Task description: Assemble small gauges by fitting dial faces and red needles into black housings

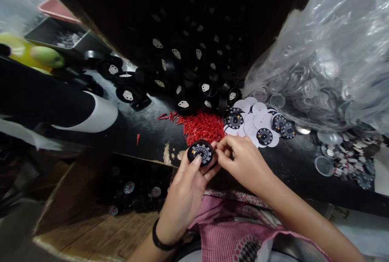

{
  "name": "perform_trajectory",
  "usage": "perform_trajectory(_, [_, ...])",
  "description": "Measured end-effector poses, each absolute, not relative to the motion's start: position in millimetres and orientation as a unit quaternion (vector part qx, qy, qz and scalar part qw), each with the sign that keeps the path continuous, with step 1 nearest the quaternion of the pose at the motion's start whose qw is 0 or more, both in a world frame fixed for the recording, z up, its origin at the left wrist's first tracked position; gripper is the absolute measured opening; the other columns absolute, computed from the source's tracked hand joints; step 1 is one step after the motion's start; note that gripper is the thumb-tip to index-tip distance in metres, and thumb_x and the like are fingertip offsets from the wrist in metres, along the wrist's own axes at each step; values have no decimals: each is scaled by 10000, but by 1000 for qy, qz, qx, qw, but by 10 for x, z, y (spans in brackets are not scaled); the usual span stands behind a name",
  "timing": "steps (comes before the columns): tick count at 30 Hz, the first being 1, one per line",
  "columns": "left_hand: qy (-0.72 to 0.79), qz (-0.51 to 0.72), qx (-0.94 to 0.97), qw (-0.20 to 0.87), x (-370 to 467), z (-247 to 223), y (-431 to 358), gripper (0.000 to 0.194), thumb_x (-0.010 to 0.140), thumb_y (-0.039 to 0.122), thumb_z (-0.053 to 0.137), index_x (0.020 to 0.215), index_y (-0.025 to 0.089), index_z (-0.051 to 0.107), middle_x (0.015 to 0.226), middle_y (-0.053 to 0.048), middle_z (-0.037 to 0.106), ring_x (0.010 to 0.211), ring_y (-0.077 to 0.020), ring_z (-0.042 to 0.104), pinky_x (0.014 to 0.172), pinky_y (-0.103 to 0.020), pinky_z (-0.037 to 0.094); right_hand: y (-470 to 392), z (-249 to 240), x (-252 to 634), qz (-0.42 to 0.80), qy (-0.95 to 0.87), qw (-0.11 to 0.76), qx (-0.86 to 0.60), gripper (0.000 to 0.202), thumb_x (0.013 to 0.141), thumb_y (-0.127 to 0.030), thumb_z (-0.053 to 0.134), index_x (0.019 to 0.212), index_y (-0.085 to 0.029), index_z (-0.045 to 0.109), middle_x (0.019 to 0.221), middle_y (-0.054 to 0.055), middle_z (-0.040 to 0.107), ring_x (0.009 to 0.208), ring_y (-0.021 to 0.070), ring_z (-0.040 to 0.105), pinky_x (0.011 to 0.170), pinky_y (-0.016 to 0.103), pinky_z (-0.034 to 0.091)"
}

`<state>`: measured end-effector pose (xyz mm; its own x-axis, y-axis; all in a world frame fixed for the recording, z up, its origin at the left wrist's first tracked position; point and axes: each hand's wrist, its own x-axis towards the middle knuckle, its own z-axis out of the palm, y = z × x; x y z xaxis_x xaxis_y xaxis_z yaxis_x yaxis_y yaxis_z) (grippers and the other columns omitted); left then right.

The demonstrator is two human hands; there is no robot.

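My left hand (pixel 190 183) grips a small round black gauge (pixel 201 152), its numbered dial facing up and the thumb resting on the dial's lower edge. Close beside the gauge's right side, my right hand (pixel 240 154) has thumb and forefinger pinched together. A hint of red shows at those fingertips, too small to make out. Just beyond both hands lies a heap of red pointers (pixel 202 127). Right of that heap is a spread of dial discs (pixel 263 121), some white side up, others showing black printed faces.
Black round housings (pixel 183 104) pile up behind the pointers. At right, a plastic bag (pixel 334 43) holds clear round covers, with small loose parts (pixel 349 158) before it. A cardboard box (pixel 69 217) with gauges stands below the bench edge. One loose pointer (pixel 138 138) lies leftward.
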<state>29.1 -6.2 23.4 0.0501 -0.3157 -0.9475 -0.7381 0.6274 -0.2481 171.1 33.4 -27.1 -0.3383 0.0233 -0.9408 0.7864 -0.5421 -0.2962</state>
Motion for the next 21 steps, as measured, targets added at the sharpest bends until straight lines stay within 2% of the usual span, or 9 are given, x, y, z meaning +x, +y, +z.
perform_trajectory(7, [565,129,-529,619,304,131,-27,222,918,285,536,1077,200,665,1292,-89,642,1165,-288,620,996,-499,494,336,-201,1890,-703,448,177,523,68,908,-194,572,846,-179,596,839,26,666,810,179,577,771,328,371])
perform_trajectory(10, [592,140,-517,602,349,112,1,220,923,251,529,1047,151,680,1214,-118,684,1166,-261,623,1034,-435,480,329,-178,1973,-710,452,157,517,78,918,-195,571,847,-172,595,852,39,661,825,183,575,780,322,394])
perform_trajectory(14, [634,157,-474,590,430,98,28,218,915,218,539,1017,95,687,1134,-160,712,1163,-247,626,1064,-376,458,320,-130,2037,-696,463,166,524,75,915,-230,593,891,-160,605,862,52,647,829,194,572,774,328,399])
perform_trajectory(17, [644,161,-459,591,473,115,42,216,919,223,538,1047,114,674,1145,-145,710,1165,-245,624,1045,-387,475,312,-97,2041,-683,491,187,507,100,915,-256,597,924,-156,606,896,62,648,852,207,571,784,345,381])
perform_trajectory(21, [649,166,-424,609,482,141,59,210,920,227,540,1071,140,657,1175,-129,697,1187,-246,607,1031,-404,481,327,-85,2046,-663,523,197,499,129,946,-240,539,863,-164,602,851,49,635,824,198,550,780,349,346])
